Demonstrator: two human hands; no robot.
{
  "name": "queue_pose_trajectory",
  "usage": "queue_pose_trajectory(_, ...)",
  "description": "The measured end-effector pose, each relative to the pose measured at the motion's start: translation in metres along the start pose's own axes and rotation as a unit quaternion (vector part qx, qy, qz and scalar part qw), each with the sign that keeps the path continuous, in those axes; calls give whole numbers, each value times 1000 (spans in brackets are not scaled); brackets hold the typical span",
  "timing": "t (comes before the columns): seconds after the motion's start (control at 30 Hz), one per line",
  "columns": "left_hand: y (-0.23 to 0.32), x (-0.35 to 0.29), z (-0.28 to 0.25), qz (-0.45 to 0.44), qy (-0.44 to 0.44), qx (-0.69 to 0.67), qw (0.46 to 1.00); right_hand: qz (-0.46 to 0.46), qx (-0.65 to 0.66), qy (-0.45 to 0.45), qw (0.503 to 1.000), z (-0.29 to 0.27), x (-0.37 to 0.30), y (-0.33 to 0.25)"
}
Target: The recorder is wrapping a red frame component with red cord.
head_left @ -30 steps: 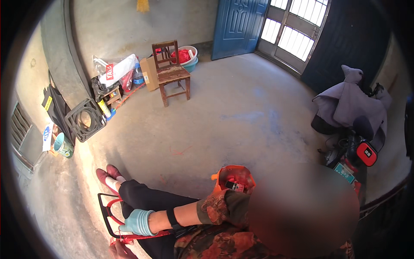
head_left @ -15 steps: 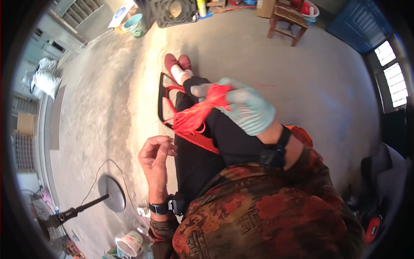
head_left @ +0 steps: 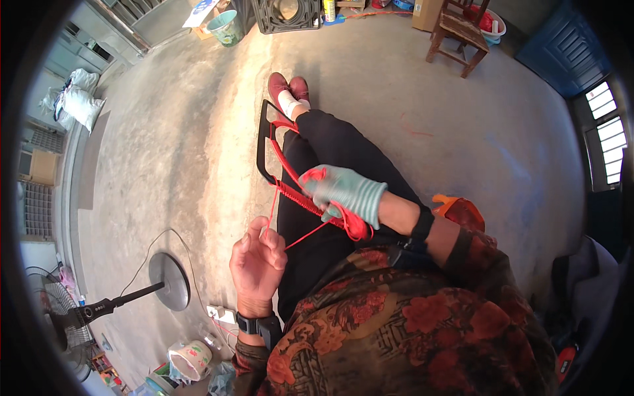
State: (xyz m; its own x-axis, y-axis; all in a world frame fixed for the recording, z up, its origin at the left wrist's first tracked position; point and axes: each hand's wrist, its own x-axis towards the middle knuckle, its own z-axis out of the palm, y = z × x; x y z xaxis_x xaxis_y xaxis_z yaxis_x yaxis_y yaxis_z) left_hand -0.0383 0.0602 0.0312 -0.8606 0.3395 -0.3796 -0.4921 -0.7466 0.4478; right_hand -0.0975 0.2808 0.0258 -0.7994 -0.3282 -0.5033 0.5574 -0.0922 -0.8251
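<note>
Across my lap lies a black frame with rounded corners. Tight coils of red cord cover its near bar, and looser red strands run along its side. My left hand is bare and curled at the near left, pinching a strand that rises to the frame's corner. On my right hand is a pale green knitted glove; its fingers are closed around a bundle of red cord, partly hidden by the glove. A taut strand stretches between this bundle and my left hand.
A pedestal fan stands at the left, its round base on the concrete floor. Below it are a white power strip and a patterned bin. An orange object is beside my right thigh. Farther off stands a wooden chair.
My right hand has moved down toward me with the cord bundle, from above the frame to my lap. A strand now shows at my left fingers. The frame's wrapped bar is more exposed.
</note>
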Motion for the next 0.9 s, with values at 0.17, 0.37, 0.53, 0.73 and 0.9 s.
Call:
queue_pose_trajectory(0.17,-4,-25,-20,-11,54,180,982,1,-126,-12,992,13,18,12)
queue_pose_trajectory(0.37,0,-38,-10,-11,34,168,985,-103,359,51,926,-60,18,-3)
queue_pose_trajectory(0.53,11,-27,-3,4,-88,163,983,-223,354,215,883,-123,0,-38)
queue_pose_trajectory(0.73,30,18,50,219,-106,193,950,-369,-466,410,692,-72,6,-43)
queue_pose_trajectory(0.9,13,60,21,127,16,339,932,-421,-349,250,799,-13,44,-31)
